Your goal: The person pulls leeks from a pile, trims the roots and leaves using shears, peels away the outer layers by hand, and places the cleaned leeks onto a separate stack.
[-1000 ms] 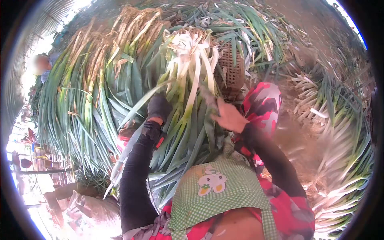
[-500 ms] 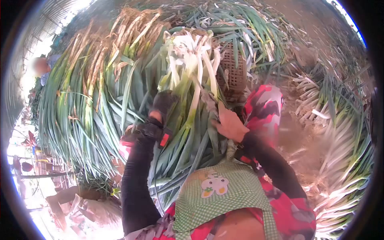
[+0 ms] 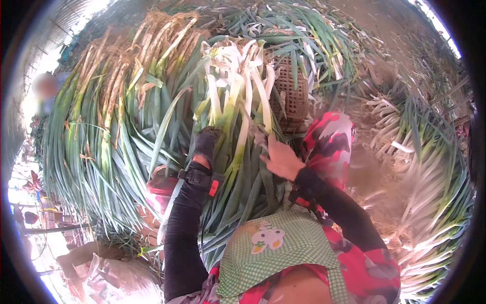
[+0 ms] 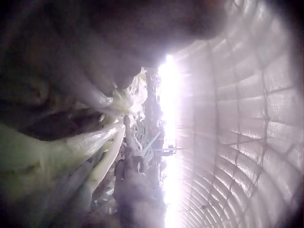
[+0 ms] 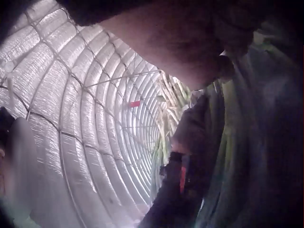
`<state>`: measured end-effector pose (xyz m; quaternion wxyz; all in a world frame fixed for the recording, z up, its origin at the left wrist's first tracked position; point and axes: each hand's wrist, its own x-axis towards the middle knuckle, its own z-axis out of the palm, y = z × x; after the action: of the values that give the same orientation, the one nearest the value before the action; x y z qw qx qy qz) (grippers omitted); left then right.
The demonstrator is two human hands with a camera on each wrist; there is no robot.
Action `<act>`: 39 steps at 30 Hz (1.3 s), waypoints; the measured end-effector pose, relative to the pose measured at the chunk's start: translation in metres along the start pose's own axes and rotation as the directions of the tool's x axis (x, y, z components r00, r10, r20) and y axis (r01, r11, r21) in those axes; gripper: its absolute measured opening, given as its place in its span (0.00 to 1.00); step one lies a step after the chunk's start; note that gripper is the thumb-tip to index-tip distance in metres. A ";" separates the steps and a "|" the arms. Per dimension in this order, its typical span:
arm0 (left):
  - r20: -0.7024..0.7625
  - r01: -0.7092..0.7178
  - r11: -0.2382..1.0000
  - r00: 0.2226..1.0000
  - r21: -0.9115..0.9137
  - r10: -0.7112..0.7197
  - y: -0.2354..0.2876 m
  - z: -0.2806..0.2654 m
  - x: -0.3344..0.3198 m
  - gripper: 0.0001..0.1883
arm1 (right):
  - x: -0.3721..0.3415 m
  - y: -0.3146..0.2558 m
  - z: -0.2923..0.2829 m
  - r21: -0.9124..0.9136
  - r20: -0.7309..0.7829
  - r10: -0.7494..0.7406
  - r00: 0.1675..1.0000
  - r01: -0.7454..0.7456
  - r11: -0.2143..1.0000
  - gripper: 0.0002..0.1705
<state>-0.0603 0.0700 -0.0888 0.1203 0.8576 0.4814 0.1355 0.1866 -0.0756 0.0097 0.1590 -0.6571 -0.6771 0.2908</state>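
Large green onions with peeled white stems (image 3: 243, 91) fan out over the lap in the head view. My left hand (image 3: 205, 144), in a dark glove, grips green stalks on the bundle's left side. At the right side, my bare right hand (image 3: 282, 158) holds a narrow greyish tool (image 3: 259, 136), possibly a knife, angled up and left across the stems. The left wrist view has pale stems (image 4: 107, 156) below a dark, blurred hand. In the right wrist view the right hand (image 5: 175, 42) is above the gloved left hand (image 5: 192, 128); its fingertips are shadowed.
Untrimmed onions with brown roots (image 3: 114, 96) are heaped at left. Beyond the right knee (image 3: 331, 139) stands a woven basket (image 3: 293, 93). White-stemmed onions (image 3: 430, 187) line the far right, and a pale sack (image 3: 119, 281) lies lower left. A blurred person (image 3: 45, 93) is upper left.
The gloved left hand has moved slightly down in the head view, away from a long leaf that lay across it. The right hand has shifted slightly left and down, still holding the greyish tool.
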 end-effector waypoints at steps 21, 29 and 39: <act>-0.166 0.033 0.931 0.986 0.363 0.029 -0.002 -0.016 0.011 0.09 | 0.212 0.054 -0.040 -0.078 -0.215 0.050 0.975 -0.068 0.995 0.31; -0.386 0.485 0.873 0.799 -0.041 -0.462 0.020 -0.059 0.026 0.13 | 0.207 0.070 -0.046 0.012 -0.206 0.161 0.965 -0.162 0.987 0.31; 0.109 0.029 0.999 0.994 -0.030 -0.025 0.056 -0.055 0.015 0.23 | 0.162 0.059 -0.037 -0.139 0.036 -0.108 0.993 0.112 0.984 0.27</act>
<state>-0.0281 0.0587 -0.0165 0.1615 0.8552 0.4834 0.0944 0.2420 0.0879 -0.0245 0.1187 -0.6240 -0.7334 0.2422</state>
